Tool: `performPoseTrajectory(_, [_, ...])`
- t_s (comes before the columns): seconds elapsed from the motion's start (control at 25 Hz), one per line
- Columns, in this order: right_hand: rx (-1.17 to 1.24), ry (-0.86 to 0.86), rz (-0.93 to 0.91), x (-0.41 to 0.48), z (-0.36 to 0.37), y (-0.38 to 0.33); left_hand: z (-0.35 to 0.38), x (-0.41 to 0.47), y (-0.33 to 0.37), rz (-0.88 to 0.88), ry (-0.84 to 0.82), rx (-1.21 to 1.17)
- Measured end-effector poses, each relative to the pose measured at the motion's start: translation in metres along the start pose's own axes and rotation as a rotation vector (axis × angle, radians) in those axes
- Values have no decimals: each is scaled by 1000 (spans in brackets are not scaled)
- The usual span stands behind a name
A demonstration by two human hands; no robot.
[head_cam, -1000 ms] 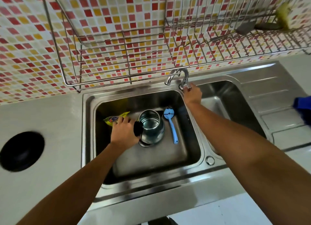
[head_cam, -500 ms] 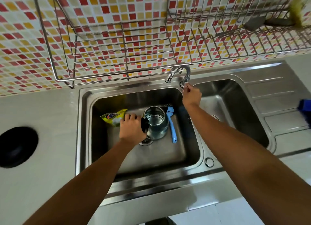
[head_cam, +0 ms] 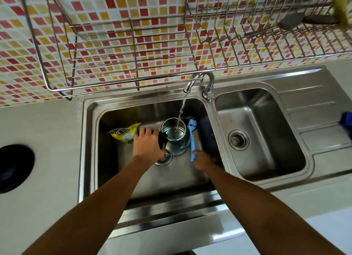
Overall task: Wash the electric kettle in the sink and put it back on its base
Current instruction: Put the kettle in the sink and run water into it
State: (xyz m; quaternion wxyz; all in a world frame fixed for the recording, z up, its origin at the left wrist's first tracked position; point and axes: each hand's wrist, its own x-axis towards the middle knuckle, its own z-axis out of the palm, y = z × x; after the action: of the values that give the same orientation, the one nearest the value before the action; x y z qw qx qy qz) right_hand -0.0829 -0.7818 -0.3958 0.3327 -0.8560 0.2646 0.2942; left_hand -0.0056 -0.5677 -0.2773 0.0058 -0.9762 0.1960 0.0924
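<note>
The steel electric kettle (head_cam: pixel 176 138) stands upright and lidless in the left sink basin (head_cam: pixel 171 180), partly over the drain. My left hand (head_cam: pixel 147 145) is closed around its black handle. A thin stream of water runs from the faucet spout (head_cam: pixel 187 87) into the kettle's open top. A blue brush (head_cam: pixel 192 138) lies just right of the kettle. My right hand (head_cam: pixel 202 160) is low in the basin, its fingertips touching the lower end of the brush handle, not visibly wrapped around it.
A yellow detergent pouch (head_cam: pixel 124 133) lies left of my left hand. The right basin (head_cam: pixel 257 155) holds nothing. A wire dish rack (head_cam: pixel 133 50) hangs over the sink. A black round opening (head_cam: pixel 13 168) sits in the left counter. A blue object (head_cam: pixel 347 123) is at the right edge.
My right hand left the faucet handle and dropped to the brush handle. Water now flows into the kettle. My left hand stays on the kettle handle.
</note>
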Motion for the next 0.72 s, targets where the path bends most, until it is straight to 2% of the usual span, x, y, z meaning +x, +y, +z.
performPoseTrajectory(0.24, [-138,-77,-8,16,23,-7,4,5,-2,7,21,18])
performPoseTrajectory(0.32, [-210,-28,31,20,26,-9,6,5,-2,12,25,17])
performPoseTrajectory(0.36, [-216,48,35,18,25,-11,5,5,-3,15,27,14])
performPoseTrajectory(0.44, [-98,228,23,9,18,-17,2,5,-2,21,26,9])
performPoseTrajectory(0.52, [55,330,12,-1,6,-26,-3,4,-3,26,0,1])
performPoseTrajectory(0.72, [293,348,24,-21,-36,-55,-10,-8,-13,-49,-73,-102])
